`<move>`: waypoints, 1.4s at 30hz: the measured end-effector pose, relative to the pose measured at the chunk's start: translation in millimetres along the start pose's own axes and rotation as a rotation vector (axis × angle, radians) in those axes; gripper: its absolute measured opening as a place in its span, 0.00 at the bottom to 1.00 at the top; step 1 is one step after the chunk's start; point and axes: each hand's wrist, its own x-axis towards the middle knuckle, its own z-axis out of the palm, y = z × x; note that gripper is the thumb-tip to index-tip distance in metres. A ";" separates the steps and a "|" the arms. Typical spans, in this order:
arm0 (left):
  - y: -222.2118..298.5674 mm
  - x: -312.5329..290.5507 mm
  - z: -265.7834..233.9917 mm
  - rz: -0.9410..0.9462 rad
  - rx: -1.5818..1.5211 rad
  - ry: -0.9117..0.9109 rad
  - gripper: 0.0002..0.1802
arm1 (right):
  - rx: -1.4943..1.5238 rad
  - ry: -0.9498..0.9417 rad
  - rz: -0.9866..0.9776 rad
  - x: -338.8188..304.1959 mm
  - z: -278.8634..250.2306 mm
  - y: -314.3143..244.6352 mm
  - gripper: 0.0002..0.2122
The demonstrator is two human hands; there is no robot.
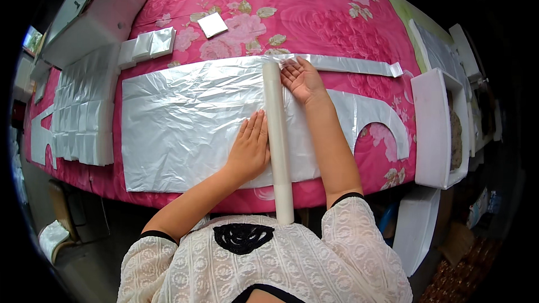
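Observation:
A silvery white plastic carrier bag (174,129) lies spread across the pink table, its two handle strips to the right. Across its middle rests a long pale tube or roller (278,134), the near end reaching past the table edge toward my body. Flat on the bag, my left hand (251,140) has its fingers stretched out along the tube's left side. My right hand (302,80) is at the tube's far end, palm turned up and fingers loosely curled and apart, by the root of the far handle strip (359,64). Whether its fingertips touch the plastic is unclear.
Stacks of folded plastic bags (84,112) stand at the left, beside a white box (101,17). One small folded packet (213,24) lies beyond the bag on the floral cloth (314,22). A white foam box (432,129) stands at the right edge. A chair (59,219) is at lower left.

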 end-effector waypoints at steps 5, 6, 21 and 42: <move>1.3 -0.1 -1.3 0.007 -0.020 0.009 0.31 | 0.355 -0.065 -0.237 19.7 -53.9 -62.1 0.13; 1.2 -0.2 -1.3 0.009 -0.021 0.015 0.31 | 0.367 -0.054 -0.278 18.6 -63.3 -79.0 0.13; -6.8 -3.8 10.4 0.070 -0.034 0.126 0.32 | -1.462 -0.639 -0.788 -77.6 152.3 146.4 0.31; -52.5 -148.9 -99.2 0.033 -0.314 0.032 0.37 | -2.117 -0.806 -0.890 -168.3 -29.1 3.0 0.28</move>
